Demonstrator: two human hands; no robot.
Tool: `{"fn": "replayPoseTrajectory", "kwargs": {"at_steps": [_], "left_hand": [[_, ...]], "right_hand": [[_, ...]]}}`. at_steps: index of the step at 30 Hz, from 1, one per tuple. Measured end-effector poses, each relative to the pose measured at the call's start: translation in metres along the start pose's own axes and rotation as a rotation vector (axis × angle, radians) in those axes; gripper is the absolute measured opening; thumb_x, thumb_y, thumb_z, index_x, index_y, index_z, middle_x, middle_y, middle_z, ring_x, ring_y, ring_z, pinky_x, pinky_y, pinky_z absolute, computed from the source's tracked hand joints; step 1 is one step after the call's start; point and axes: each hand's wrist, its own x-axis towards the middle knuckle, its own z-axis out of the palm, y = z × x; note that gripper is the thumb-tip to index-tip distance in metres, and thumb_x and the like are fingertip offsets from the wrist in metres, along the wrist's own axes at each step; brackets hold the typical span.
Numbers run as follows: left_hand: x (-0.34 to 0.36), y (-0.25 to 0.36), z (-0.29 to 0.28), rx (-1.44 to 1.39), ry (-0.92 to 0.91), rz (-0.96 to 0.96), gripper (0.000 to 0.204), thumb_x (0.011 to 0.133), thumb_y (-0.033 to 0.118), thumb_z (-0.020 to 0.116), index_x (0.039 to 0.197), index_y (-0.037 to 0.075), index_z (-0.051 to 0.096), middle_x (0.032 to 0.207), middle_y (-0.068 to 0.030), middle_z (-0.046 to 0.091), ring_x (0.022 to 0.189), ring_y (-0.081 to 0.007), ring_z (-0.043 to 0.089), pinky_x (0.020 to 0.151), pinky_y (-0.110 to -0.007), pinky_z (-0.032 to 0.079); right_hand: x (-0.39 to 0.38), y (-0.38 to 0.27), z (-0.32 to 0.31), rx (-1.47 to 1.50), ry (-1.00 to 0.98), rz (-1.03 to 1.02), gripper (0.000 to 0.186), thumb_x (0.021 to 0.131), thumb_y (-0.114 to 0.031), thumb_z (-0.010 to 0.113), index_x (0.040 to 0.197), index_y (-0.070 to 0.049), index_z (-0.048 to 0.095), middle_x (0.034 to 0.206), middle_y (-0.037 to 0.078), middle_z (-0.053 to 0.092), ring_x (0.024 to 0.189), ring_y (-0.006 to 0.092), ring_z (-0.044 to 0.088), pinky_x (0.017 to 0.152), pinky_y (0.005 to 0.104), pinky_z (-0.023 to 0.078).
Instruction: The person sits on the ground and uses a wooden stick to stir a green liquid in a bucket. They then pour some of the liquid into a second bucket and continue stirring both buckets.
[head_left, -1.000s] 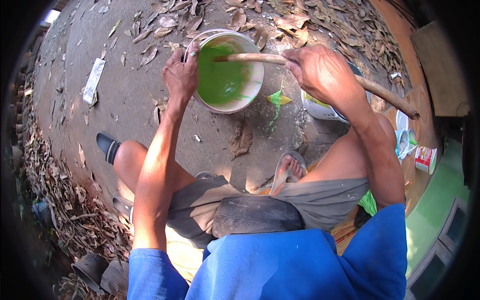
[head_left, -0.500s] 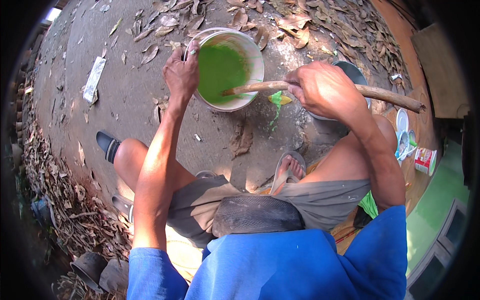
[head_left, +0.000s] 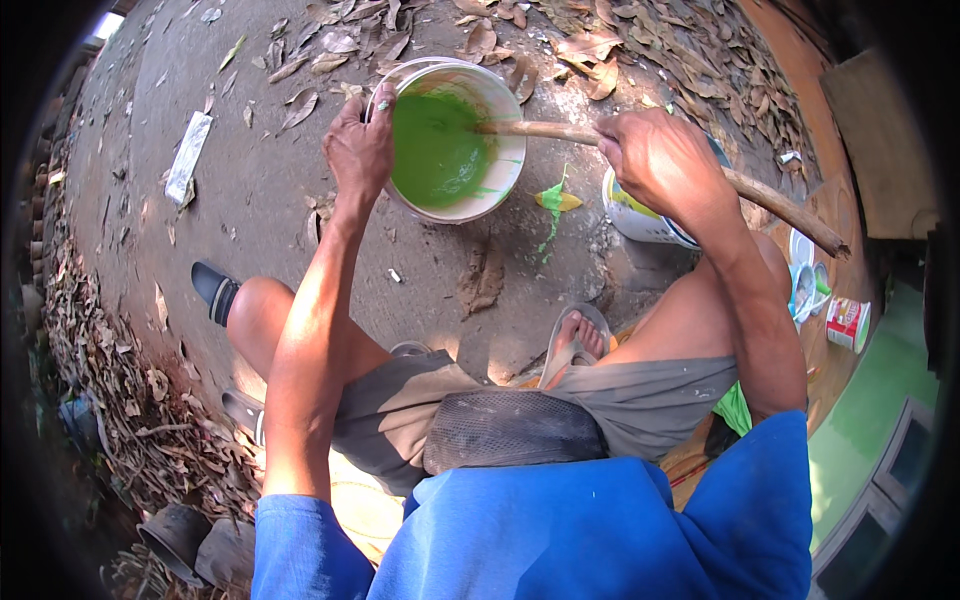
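A white bucket (head_left: 508,165) stands on the ground in front of me, with bright green paint (head_left: 440,150) inside it. My left hand (head_left: 358,145) grips the bucket's left rim, thumb over the edge. A long wooden stick (head_left: 555,130) reaches over the right side of the bucket, and its far end dips into the paint. My right hand (head_left: 665,165) is closed around the stick's middle; the other end (head_left: 815,233) sticks out to the right past my wrist. Partly under my right hand sits a second pail (head_left: 640,222), white with a yellow patch.
Green paint is spilled on the ground beside a yellow leaf (head_left: 560,200). Open small tubs (head_left: 803,285) and a red and white can (head_left: 848,323) stand at the right. Dry leaves (head_left: 690,55) lie at the back and left. A dark slipper (head_left: 214,285) lies left.
The stick's tip has swung away from me through the paint, toward the bucket's far right side. My right hand has shifted slightly right and away; the left hand stays on the rim.
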Motion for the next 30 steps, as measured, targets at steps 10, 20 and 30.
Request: {"fn": "replayPoseTrajectory", "kwargs": {"at_steps": [10,20,30], "left_hand": [[0.000,-0.001,0.003,-0.008,0.048,-0.033,0.059,0.085,0.057,0.057,0.070,0.001,0.059,0.061,-0.0162,0.059,0.059,-0.0266,0.057,0.061,-0.041,0.045],[-0.003,0.002,-0.002,0.022,0.044,-0.004,0.060,0.085,0.058,0.057,0.069,0.001,0.058,0.061,-0.0158,0.058,0.058,-0.0251,0.056,0.061,-0.041,0.045],[-0.002,-0.003,0.001,0.009,0.061,0.007,0.060,0.089,0.056,0.054,0.063,0.003,0.048,0.055,-0.0054,0.043,0.056,-0.0142,0.040,0.053,-0.036,0.036]], "right_hand": [[-0.002,-0.019,-0.007,0.163,-0.214,-0.083,0.028,0.089,-0.026,0.055,0.105,-0.006,0.068,0.089,0.018,0.067,0.088,0.0368,0.063,0.078,0.0457,0.050],[-0.001,-0.012,-0.010,0.035,-0.125,0.066,0.030,0.091,-0.027,0.055,0.109,-0.007,0.067,0.095,0.018,0.067,0.094,0.0355,0.061,0.083,0.0448,0.048],[-0.003,-0.020,-0.013,0.169,-0.173,0.035,0.030,0.090,-0.028,0.057,0.107,-0.007,0.068,0.095,0.019,0.066,0.094,0.0365,0.061,0.084,0.0448,0.048]]}}
